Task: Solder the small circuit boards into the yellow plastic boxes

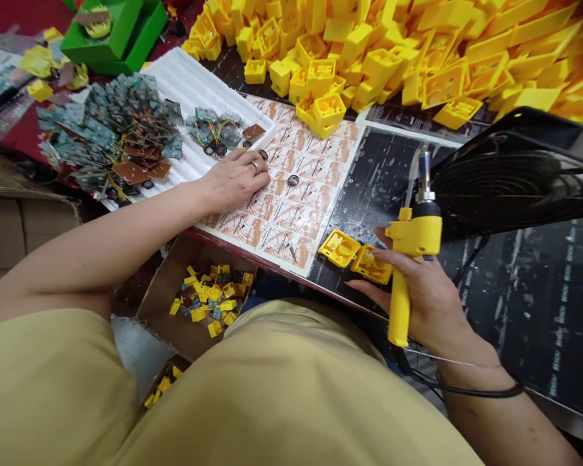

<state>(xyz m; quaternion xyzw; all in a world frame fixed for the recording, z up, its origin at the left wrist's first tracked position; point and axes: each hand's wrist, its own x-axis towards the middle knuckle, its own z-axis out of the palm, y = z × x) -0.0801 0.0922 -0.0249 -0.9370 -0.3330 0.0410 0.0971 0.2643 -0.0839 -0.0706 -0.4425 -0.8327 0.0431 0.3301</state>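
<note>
Right grip (432, 298) holds a yellow tool (415, 236), open case (340, 248) at its fingertips.

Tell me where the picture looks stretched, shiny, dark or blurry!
Head view: the yellow cases at upper right look stretched and soft; a pale sheen, probably glare, lies on the black mat left of the yellow tool; the fan is mostly dark; the right hand looks fairly sharp.
</note>
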